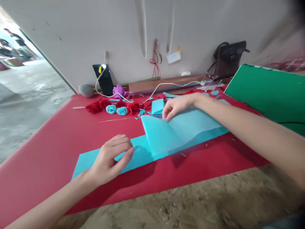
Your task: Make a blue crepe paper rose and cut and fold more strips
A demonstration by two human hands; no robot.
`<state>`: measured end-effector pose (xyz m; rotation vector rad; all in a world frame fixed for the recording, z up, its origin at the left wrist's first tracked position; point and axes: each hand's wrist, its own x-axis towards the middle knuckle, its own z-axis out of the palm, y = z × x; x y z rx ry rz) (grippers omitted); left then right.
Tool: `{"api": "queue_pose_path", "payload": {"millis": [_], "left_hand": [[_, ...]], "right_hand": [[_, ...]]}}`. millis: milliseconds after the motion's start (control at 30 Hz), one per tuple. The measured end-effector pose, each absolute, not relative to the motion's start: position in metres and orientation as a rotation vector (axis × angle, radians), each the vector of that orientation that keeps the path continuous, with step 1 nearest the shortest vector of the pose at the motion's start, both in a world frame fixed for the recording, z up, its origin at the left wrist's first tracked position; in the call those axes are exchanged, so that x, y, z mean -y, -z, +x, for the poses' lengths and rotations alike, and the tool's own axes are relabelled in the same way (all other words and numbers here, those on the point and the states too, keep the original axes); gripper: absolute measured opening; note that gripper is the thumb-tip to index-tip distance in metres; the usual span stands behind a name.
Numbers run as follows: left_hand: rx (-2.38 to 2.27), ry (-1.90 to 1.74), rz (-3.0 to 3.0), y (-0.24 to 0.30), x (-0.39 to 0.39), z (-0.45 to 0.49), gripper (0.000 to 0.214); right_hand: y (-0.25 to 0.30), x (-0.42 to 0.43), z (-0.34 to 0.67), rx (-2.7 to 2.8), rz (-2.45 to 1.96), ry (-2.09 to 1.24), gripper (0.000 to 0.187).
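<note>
A long strip of light blue crepe paper [85, 160] lies slantwise across the red tabletop. Part of it, a loose blue sheet [162, 140], is lifted and folded over toward the right. My right hand [178, 105] pinches the far edge of that sheet between thumb and fingers. Over the left part of the strip hovers my left hand [114, 156], its fingers loosely curled and the thumb apart from them, with nothing visible inside. Whether its underside touches the paper I cannot tell.
Red paper roses [93, 107], blue paper rosettes [122, 110] and a purple flower [119, 91] lie toward the back. Behind stand a phone [105, 81] with a white cable, a stone [86, 90] and a dark bag [230, 60]. A green board [269, 95] leans at right.
</note>
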<state>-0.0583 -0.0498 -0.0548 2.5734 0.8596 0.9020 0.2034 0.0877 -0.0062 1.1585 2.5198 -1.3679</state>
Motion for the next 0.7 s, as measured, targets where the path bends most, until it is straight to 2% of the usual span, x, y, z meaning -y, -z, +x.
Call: {"api": "queue_pose_path", "payload": {"millis": [133,233,467,700], "left_hand": [[-0.824,-1.014,2.584,0.048,0.049,-0.069,0.023],[-0.759,-0.773,2.695,0.05,0.04,-0.063,0.018],[-0.437,-0.099,2.892,0.066,0.016,-0.04,0.045],[-0.355,0.076,2.87,0.068,0.008,-0.028,0.05]], "right_hand": [[0.049,-0.092,0.189,-2.459,0.924,1.462,0.028],[0.054,-0.092,0.184,-2.428,0.902,1.452,0.034],[0.052,-0.09,0.177,-2.415,0.877,1.383,0.037],[0.053,-0.088,0.175,-2.447,0.841,1.323,0.031]]}}
